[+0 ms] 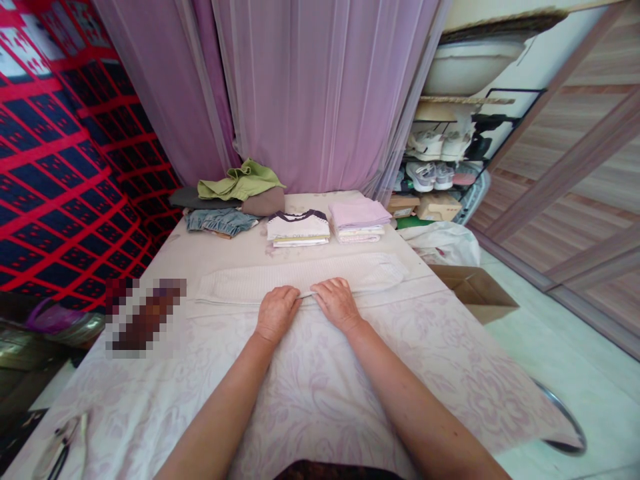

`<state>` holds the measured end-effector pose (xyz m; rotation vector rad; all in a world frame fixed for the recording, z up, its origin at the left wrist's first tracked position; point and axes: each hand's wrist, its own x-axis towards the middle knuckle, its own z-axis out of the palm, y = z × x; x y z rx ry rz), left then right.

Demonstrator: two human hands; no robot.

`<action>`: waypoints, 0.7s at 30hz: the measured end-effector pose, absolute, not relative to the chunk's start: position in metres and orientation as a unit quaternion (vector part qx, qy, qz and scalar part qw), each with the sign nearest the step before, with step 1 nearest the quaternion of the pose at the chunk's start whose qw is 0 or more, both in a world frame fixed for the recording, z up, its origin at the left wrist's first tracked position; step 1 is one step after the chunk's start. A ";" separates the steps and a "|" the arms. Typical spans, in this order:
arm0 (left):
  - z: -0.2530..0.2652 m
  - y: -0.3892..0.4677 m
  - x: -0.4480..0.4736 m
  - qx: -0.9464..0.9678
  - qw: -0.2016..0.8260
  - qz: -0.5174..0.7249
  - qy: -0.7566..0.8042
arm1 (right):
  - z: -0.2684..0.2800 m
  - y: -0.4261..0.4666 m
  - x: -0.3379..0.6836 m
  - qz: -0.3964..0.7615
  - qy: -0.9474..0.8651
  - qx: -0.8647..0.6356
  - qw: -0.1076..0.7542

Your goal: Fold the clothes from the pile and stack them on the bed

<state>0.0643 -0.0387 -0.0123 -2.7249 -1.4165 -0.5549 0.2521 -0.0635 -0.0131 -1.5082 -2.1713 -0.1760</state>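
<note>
A white ribbed cloth (pixel 300 272), folded into a long flat strip, lies crosswise on the bed. My left hand (pixel 280 312) grips its near edge close to the middle, with the fingers curled over the fabric. Right beside it, my right hand (pixel 337 301) pinches the same edge, the two hands only a small gap apart. Both thumbs are partly hidden. Beyond the strip are a stack of folded shirts (pixel 299 229) with a dark-collared one on top, and a stack topped by folded lilac cloth (pixel 359 215).
Folded jeans (pixel 220 223) and a green garment (pixel 243 181) lie at the back left. A patterned sheet (pixel 430 373) covers the bed. To the right stand an open cardboard box (pixel 480 293) and a shoe rack (pixel 440 160). Purple curtains (pixel 320 93) hang behind. A blurred patch sits at left.
</note>
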 end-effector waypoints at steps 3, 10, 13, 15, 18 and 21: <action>-0.013 -0.038 0.062 -0.879 0.026 -0.175 -0.442 | -0.012 -0.069 0.262 -0.052 -0.796 -0.552 0.241; -0.019 -0.038 0.058 -0.898 0.031 -0.151 -0.412 | -0.015 -0.078 0.290 -0.028 -0.782 -0.584 0.213; -0.016 -0.037 0.060 -0.904 0.013 -0.144 -0.403 | -0.016 -0.079 0.292 -0.026 -0.780 -0.587 0.217; -0.013 -0.038 0.061 -0.909 0.015 -0.128 -0.397 | -0.017 -0.079 0.291 -0.024 -0.778 -0.587 0.223; -0.012 -0.038 0.060 -0.914 0.022 -0.118 -0.387 | -0.018 -0.080 0.291 -0.023 -0.777 -0.585 0.233; -0.015 -0.037 0.058 -0.917 0.020 -0.138 -0.374 | -0.018 -0.082 0.292 -0.024 -0.774 -0.585 0.240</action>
